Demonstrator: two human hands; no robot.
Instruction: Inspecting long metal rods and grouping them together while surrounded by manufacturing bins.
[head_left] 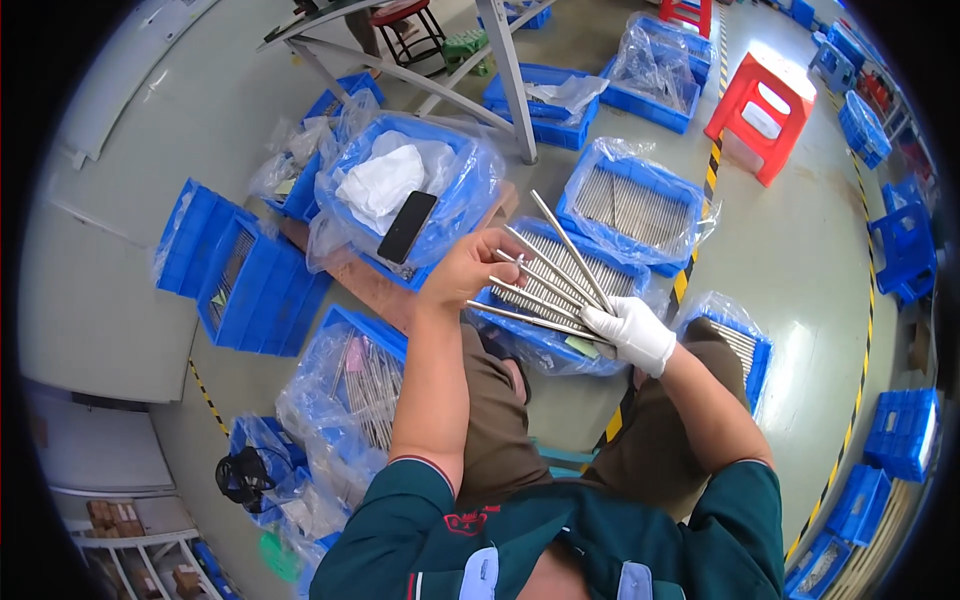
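Note:
Several thin, shiny metal rods point(548, 303) fan out from my right hand point(632, 335), which wears a white glove and is closed around their near right ends. My bare left hand point(470, 268) is at the far left ends of the rods, thumb and fingers pinched about one of them. A small whitish bit shows at its fingertips; I cannot make out what it is. Below both hands sits a blue crate point(560, 355) lined with clear plastic and filled with rows of similar rods. Its near part is partly hidden by the held rods.
Beyond stands another lined crate of rods point(640, 205). A black phone point(407, 228) lies on a plastic-lined crate point(462, 165) holding white cloth. Nearer left, a crate holds loose rods point(372, 400). A red stool point(765, 115) stands far right, near striped floor tape point(714, 165).

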